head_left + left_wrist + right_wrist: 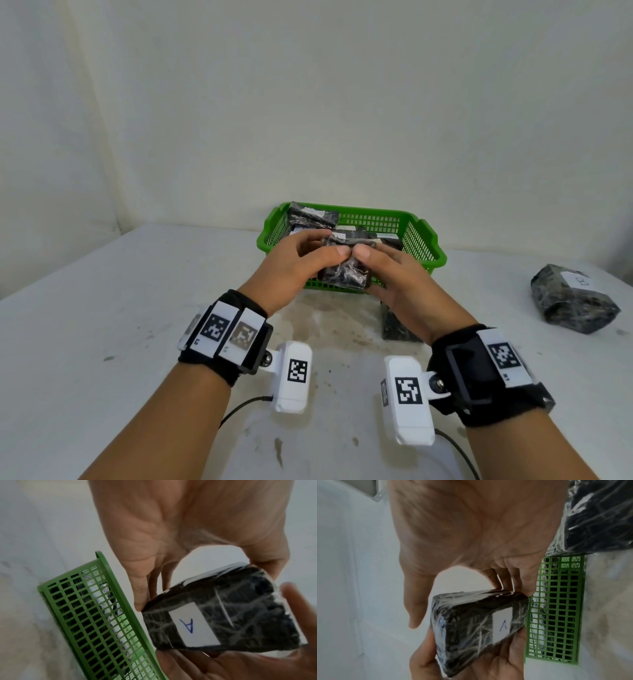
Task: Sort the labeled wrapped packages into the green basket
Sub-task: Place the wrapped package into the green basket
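Observation:
A black film-wrapped package (346, 274) with a white label marked "A" (192, 626) is held just above the near wall of the green basket (424, 233). My left hand (301, 263) grips its left end and my right hand (394, 274) grips its right end, thumbs meeting on top. In the left wrist view the package (223, 615) sits between my fingers and the other palm. The right wrist view shows the package (476, 622) beside the basket (556, 608). Several wrapped packages (311, 214) lie inside the basket.
A second dark package (397, 322) lies on the white table under my right hand, in front of the basket. A larger labeled package (572, 298) sits at the far right. The table (102, 308) is stained near the middle, and a white wall stands behind.

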The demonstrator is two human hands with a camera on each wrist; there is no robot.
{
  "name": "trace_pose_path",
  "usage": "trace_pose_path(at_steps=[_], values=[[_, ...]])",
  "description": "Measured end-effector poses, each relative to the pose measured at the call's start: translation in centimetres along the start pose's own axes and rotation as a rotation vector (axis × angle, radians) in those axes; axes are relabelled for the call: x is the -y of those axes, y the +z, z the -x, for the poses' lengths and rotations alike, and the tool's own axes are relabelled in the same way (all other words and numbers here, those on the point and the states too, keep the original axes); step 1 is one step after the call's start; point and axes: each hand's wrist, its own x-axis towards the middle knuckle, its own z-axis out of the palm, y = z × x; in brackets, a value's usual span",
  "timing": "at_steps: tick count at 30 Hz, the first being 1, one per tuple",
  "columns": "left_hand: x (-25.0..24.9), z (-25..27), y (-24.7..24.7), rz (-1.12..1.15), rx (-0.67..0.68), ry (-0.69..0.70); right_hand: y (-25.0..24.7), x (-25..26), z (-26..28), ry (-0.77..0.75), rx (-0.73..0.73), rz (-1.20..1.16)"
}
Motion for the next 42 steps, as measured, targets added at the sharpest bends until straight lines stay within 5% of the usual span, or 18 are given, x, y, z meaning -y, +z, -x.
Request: trace_pose_path(at_steps=[6,13,28,33,39,42], values=[[-0.2,0.4,-0.2,0.039,0.17,-0.001,-0.1,0.7,0.6,-0.056,-0.045,0.007],[-0.2,0.3,-0.2,0.051,0.072,-0.033,-0.1,0.2,0.1,0.01,0.018,0.096],[-0.2,0.4,-0.2,0.096,0.145,0.003,-0.5,0.3,0.0,-0.119,-0.01,-0.042],[-0.2,0.2,-0.5,0.105,0.104,-0.002,-0.9,0.2,0.3,-0.043,0.09,-0.024],[-0.2,0.3,-0.8,0.135,0.145,-0.01,-1.1,0.3,0.1,-0.056,-0.009,0.034],[-0.2,0.1,-0.9,0.097,0.06,0.0,-1.1,0.9,0.5,0.0,0.033,0.0]])
